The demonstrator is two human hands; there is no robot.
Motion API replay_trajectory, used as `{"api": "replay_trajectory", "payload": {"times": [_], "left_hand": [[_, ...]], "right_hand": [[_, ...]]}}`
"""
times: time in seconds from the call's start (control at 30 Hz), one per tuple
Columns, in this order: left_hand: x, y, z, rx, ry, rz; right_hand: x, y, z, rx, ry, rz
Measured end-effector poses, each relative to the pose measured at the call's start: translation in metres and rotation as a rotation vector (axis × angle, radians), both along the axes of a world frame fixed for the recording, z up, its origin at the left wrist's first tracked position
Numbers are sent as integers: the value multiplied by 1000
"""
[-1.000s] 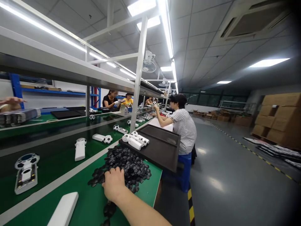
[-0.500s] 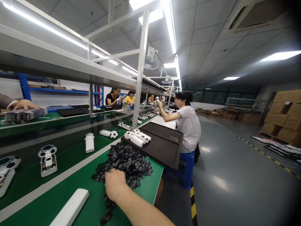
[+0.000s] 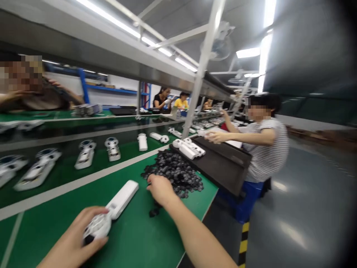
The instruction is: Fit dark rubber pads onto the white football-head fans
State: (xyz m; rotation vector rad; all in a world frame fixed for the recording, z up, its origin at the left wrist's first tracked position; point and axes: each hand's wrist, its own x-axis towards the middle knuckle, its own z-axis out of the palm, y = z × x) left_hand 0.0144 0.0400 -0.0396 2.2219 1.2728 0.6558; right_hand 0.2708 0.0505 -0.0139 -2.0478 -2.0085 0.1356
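Observation:
A white handheld device (image 3: 122, 199) with a round, football-patterned head lies over the green bench at the lower left. My left hand (image 3: 74, 236) is closed around its head, with thumb and fingers on either side; the handle points away to the upper right. My right hand (image 3: 161, 189) is at the near left edge of a heap of small black flat pieces (image 3: 178, 169). Its fingers are curled together, and whatever is between them is hidden. One or two loose black pieces (image 3: 154, 212) lie just below this hand.
A black tray (image 3: 220, 160) holding several white football-headed devices (image 3: 188, 148) adjoins the heap. More devices (image 3: 85, 154) lie along the dark green belt on the left. A white post (image 3: 202, 70) rises behind the heap. A co-worker in stripes (image 3: 267, 143) sits at the right.
My left hand has come into view, holding the device whose handle alone showed before. My right hand has drawn back to the heap's edge. The view has swung left; the striped co-worker's arm now reaches the tray.

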Motion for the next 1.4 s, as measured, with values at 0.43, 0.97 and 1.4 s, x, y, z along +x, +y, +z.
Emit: {"api": "replay_trajectory", "payload": {"times": [0.43, 0.97, 1.4], "left_hand": [[3, -13, 31, -247, -127, -107], [1, -1, 36, -141, 3, -318], [8, -5, 35, -85, 18, -199]], "right_hand": [[-16, -11, -4, 53, 667, 402], [-41, -24, -4, 128, 693, 880], [-54, -22, -11, 218, 514, 915]]}}
